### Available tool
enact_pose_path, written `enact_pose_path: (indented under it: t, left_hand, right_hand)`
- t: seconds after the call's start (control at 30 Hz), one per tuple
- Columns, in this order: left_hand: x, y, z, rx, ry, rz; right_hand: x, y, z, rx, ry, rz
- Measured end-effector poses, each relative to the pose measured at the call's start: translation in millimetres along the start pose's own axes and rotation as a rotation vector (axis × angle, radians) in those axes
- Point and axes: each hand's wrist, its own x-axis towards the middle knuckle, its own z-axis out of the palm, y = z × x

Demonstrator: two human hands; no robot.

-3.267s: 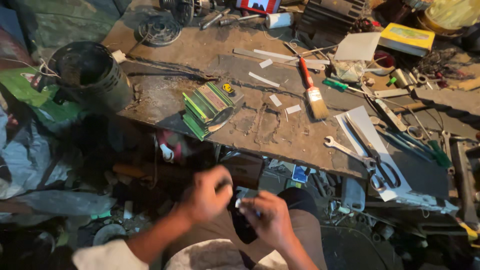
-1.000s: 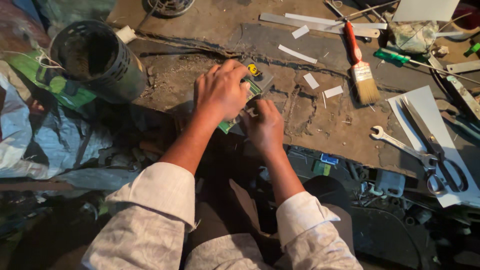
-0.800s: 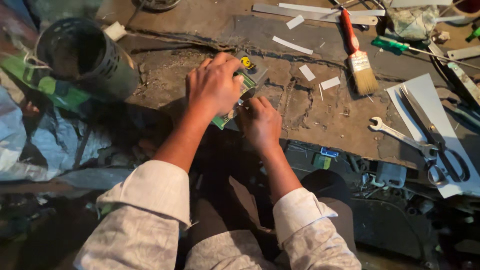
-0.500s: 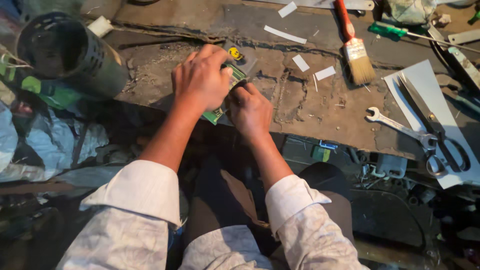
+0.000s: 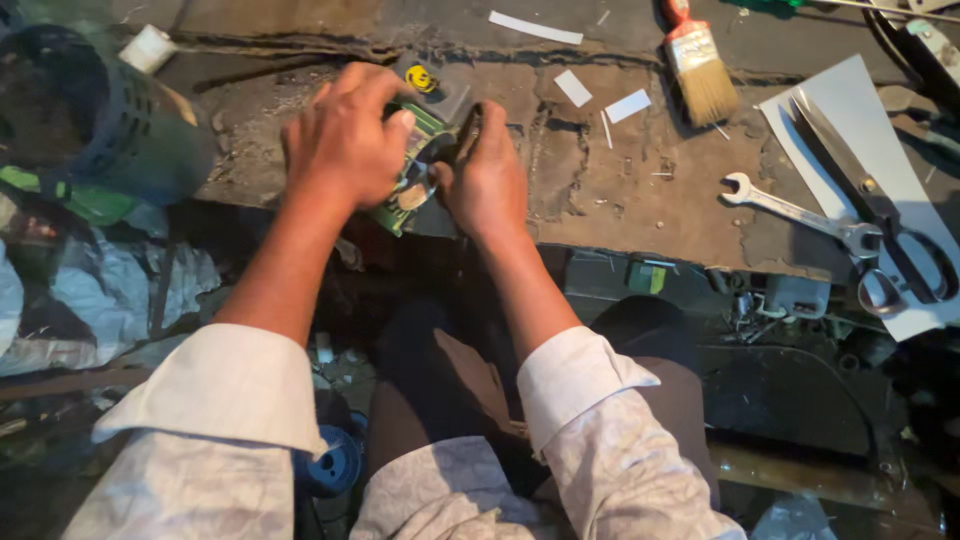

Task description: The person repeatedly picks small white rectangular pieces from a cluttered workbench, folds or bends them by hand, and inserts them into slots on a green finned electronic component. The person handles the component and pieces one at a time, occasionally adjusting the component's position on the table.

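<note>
Left hand (image 5: 345, 140) clamps down on green circuit board (image 5: 410, 170) at near edge of workbench (image 5: 640, 200); right hand (image 5: 487, 175) pinches dark tool, maybe soldering tip, against board; wrench (image 5: 800, 212) well right of board; mid-work on board, next move needs steady tip

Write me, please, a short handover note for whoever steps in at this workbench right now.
Left hand: laid over the green circuit board at the workbench front edge, its grip on the board's top.
Right hand: pinching a small dark part against the board's right end.
Nearby, untouched: paintbrush, spanner, scissors on a white sheet, black can at left.
Done: board pulled to the edge and steadied.
Left: whatever the right hand is fitting; the joint itself is hidden.
</note>
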Motion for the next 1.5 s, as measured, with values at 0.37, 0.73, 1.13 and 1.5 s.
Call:
enact_pose_path:
  t: [0.37,0.73,1.13,1.5]
  left_hand:
    - [-0.9,4.0,10.4,-0.018,0.019,0.055]
    - [-2.3,0.3,7.9,0.001,0.021,0.054]
    - [27.6,-57.4,3.4,-0.442,0.026,0.085]
    - [72.4,-125.8,34.7,-0.758,-0.579,-0.264]
  right_hand:
    - [-0.9,12.2,-1.9,-0.037,0.005,0.007]
    - [-2.0,8.0,5.7,-0.097,-0.021,0.062]
    - [0.8,18.1,7.1,-0.052,-0.039,0.044]
    - [16.5,14.9,20.9,-0.083,-0.028,0.039]
